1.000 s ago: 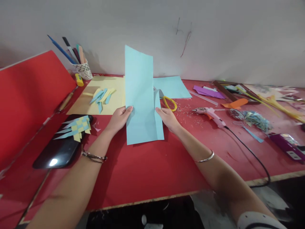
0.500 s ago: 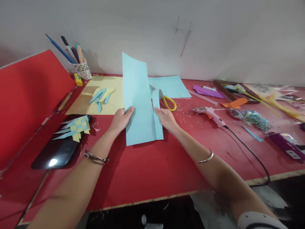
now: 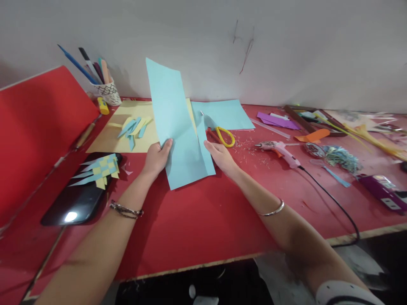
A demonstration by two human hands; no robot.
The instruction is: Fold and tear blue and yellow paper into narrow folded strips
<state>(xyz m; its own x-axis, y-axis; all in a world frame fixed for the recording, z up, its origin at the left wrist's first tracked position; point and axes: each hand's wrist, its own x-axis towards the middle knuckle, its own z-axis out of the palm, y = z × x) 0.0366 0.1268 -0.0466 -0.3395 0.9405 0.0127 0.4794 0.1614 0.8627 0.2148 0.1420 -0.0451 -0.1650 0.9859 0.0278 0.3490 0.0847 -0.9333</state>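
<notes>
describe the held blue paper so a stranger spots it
Find the red table, then the left hand and right hand above it. They hold the light blue paper; unlike the blue sheet lying flat behind, it has a partly separated strip.

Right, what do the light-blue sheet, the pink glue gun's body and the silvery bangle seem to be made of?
Light-blue sheet: matte paper or thin card; it bows and shows no glare.
Pink glue gun: probably plastic, fairly smooth, by its moulded-looking pistol shape.
Silvery bangle: likely polished metal, from its bright shine.
</notes>
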